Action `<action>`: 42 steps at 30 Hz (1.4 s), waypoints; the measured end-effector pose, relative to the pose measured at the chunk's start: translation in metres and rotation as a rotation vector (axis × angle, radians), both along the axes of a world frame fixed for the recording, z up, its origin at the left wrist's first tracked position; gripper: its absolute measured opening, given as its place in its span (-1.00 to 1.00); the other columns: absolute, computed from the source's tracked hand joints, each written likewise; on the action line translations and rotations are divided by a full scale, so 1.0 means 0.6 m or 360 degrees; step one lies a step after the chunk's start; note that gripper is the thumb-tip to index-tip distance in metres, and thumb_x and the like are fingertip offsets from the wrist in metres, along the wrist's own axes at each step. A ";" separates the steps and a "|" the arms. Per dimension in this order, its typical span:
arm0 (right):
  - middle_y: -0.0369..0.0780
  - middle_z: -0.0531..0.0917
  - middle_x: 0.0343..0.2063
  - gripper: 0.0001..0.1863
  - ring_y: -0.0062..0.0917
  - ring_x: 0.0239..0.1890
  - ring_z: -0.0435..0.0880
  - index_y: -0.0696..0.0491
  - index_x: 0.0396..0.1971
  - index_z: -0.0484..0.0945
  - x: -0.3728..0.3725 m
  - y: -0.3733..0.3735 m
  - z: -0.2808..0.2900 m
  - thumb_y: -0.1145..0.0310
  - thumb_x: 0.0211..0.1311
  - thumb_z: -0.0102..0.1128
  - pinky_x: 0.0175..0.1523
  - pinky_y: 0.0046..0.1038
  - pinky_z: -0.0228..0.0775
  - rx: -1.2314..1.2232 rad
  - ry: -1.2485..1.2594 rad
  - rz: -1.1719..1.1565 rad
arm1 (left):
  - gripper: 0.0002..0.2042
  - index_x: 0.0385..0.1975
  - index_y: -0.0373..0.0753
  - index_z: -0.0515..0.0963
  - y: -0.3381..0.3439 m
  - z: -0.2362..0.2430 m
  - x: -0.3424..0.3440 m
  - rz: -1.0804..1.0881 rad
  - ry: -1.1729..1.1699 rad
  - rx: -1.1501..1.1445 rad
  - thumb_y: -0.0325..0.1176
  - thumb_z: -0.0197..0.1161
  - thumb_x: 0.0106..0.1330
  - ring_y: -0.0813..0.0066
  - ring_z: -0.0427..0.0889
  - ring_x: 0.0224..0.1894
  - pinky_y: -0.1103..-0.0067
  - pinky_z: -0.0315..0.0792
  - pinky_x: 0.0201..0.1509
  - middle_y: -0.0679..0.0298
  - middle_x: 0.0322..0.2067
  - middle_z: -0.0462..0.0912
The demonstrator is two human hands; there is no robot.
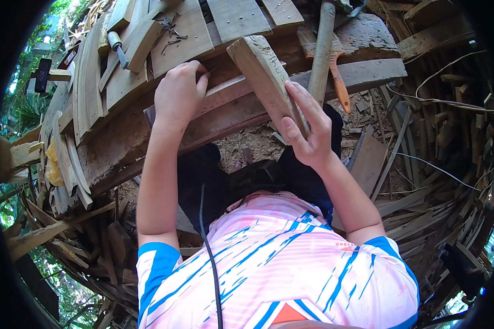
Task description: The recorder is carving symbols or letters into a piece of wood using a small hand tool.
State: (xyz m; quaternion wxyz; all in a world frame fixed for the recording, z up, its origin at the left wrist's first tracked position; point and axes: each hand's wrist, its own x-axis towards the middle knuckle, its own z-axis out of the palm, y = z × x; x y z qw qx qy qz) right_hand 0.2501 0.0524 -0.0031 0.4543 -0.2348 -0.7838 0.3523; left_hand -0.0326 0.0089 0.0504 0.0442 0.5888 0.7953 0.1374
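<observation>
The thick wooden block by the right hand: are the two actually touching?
Touching. The head view shows the right hand with thumb and fingers against the near end of the thick wooden block.

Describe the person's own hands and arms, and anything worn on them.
The left hand and right hand are both bare, without gloves, and the forearms are uncovered too. The short sleeves are edged in bright blue, part of a pink and white shirt with slanting blue streaks. A dark cable runs down over the shirt front.
</observation>
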 end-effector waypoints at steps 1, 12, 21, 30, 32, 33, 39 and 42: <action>0.21 0.61 0.22 -0.41 0.08 0.26 0.66 0.22 0.36 0.53 0.001 0.000 -0.001 0.32 0.37 0.32 0.34 -0.17 0.49 0.0000 -0.0006 -0.0005 | -0.81 -0.17 -0.25 0.74 -0.004 0.001 0.000 0.0000 -0.0002 0.0000 -0.28 0.34 0.41 -0.03 0.76 -0.10 0.23 0.60 0.02 0.04 -0.18 0.80; 0.21 0.61 0.24 -0.41 0.06 0.29 0.65 0.24 0.35 0.52 0.007 0.001 -0.002 0.29 0.39 0.31 0.37 -0.18 0.47 0.0002 -0.0041 -0.0016 | -0.88 -0.16 -0.28 0.73 -0.128 0.024 0.048 0.0234 -0.0612 0.0399 -0.50 0.43 0.36 0.47 0.75 -0.28 0.52 0.59 -0.12 0.21 -0.26 0.77; 0.15 0.63 0.25 -0.37 -0.12 0.33 0.64 0.27 0.40 0.47 -0.012 -0.006 -0.002 0.20 0.47 0.25 0.41 -0.24 0.42 -0.0235 0.0032 -0.0010 | -0.85 -0.25 -0.10 0.78 -0.087 -0.063 0.082 -0.0220 -0.0067 0.0962 -0.44 0.54 0.20 0.34 0.72 -0.07 0.40 0.43 0.12 0.38 -0.25 0.75; -0.09 0.71 0.12 -0.31 -0.49 -0.09 0.78 0.20 0.52 0.33 -0.019 -0.020 0.011 0.16 0.57 0.22 -0.05 -0.48 0.66 -0.1063 0.0577 0.0072 | -0.87 -0.26 -0.11 0.76 -0.073 -0.053 0.054 -0.0112 -0.0190 0.0874 -0.41 0.54 0.23 0.35 0.74 -0.13 0.42 0.44 0.09 0.33 -0.29 0.74; -0.15 0.73 0.01 -0.29 -0.59 -0.25 0.76 0.17 0.55 0.28 -0.015 -0.007 0.016 0.15 0.57 0.22 -0.34 -0.60 0.61 -0.1031 0.0594 -0.0003 | -0.88 -0.26 -0.15 0.76 -0.067 -0.051 0.033 -0.0088 -0.0221 0.0873 -0.43 0.53 0.24 0.33 0.76 -0.15 0.42 0.49 0.06 0.30 -0.29 0.76; -0.17 0.73 -0.03 -0.30 -0.57 -0.22 0.76 0.17 0.54 0.29 -0.015 -0.002 0.017 0.15 0.57 0.21 -0.39 -0.61 0.61 -0.1042 0.0608 -0.0021 | -0.89 -0.25 -0.20 0.76 -0.062 -0.051 0.019 -0.0089 -0.0308 0.0932 -0.45 0.52 0.26 0.30 0.78 -0.17 0.44 0.53 0.02 0.26 -0.28 0.77; -0.15 0.73 -0.02 -0.30 -0.57 -0.22 0.76 0.16 0.55 0.29 -0.009 0.012 0.024 0.14 0.57 0.21 -0.37 -0.59 0.65 -0.1036 0.0541 -0.0039 | -0.87 -0.11 -0.25 0.80 -0.080 -0.016 0.002 0.0057 -0.0566 0.0986 -0.48 0.45 0.40 0.50 0.76 -0.16 0.57 0.57 0.00 0.24 -0.24 0.82; -0.14 0.73 -0.01 -0.29 -0.57 -0.22 0.77 0.17 0.54 0.28 -0.011 0.010 0.022 0.14 0.57 0.20 -0.37 -0.58 0.65 -0.1008 0.0524 -0.0050 | -0.83 -0.03 -0.26 0.81 -0.097 -0.008 0.000 0.0167 -0.0861 0.0913 -0.48 0.42 0.44 0.59 0.70 -0.10 0.63 0.53 0.04 0.32 -0.19 0.77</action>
